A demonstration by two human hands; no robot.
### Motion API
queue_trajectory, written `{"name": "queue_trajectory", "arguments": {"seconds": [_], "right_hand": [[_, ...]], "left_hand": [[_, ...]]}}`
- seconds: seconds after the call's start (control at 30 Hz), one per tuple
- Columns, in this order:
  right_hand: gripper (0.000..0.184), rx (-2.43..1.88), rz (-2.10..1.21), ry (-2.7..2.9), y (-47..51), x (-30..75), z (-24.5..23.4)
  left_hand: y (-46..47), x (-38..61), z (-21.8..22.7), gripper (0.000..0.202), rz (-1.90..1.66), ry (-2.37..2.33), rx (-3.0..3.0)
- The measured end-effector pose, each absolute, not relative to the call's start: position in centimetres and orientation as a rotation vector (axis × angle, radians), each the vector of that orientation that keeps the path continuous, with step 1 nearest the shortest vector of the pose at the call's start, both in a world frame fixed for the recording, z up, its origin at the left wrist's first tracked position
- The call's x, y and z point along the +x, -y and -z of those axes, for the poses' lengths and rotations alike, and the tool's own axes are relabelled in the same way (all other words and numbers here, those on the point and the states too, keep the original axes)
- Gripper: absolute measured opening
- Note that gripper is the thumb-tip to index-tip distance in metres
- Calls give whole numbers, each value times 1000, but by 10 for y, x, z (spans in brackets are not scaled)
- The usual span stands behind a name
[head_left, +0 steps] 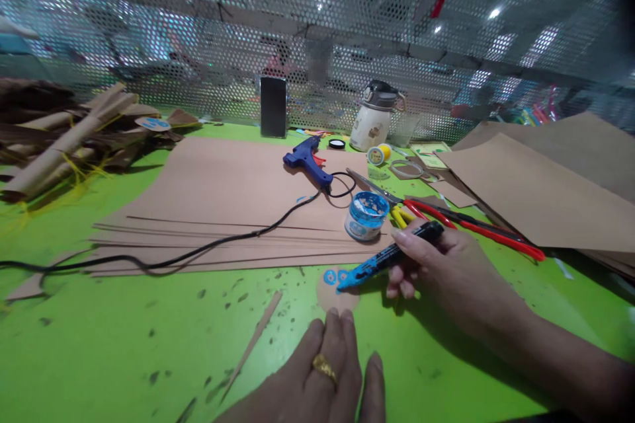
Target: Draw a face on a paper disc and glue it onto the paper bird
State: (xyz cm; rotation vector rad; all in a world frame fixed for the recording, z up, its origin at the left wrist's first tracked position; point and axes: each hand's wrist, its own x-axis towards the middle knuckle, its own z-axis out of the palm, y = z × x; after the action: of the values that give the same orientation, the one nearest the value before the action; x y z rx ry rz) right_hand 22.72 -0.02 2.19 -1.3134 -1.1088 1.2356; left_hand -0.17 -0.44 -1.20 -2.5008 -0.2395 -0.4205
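Note:
My right hand (449,271) is closed around a blue paint marker (387,258), its tip touching a small round brown paper piece (331,297) that bears two blue circles. My left hand (322,377), wearing a gold ring, lies flat with fingers together, its fingertips pressing the near edge of that paper piece. A small tub of blue paint (366,215) stands just behind the marker on the green table (124,344).
A stack of brown paper sheets (223,211) carries a blue glue gun (307,160) with a black cord (149,263). Red and yellow handled scissors (446,215), a white jar (372,122), yellow tape (380,154), a phone (273,106), more brown sheets (536,192) and rolled paper (64,139) surround them.

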Motion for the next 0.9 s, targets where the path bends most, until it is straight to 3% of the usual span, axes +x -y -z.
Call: {"name": "queue_trajectory", "arguments": {"seconds": [0.53, 0.9], "right_hand": [[19, -1334, -1195, 1182, 3, 228, -24], [22, -1285, -1183, 1171, 2, 227, -21]], "left_hand": [[4, 0, 14, 26, 399, 242, -2502], [5, 0, 12, 25, 410, 250, -2495]]}}
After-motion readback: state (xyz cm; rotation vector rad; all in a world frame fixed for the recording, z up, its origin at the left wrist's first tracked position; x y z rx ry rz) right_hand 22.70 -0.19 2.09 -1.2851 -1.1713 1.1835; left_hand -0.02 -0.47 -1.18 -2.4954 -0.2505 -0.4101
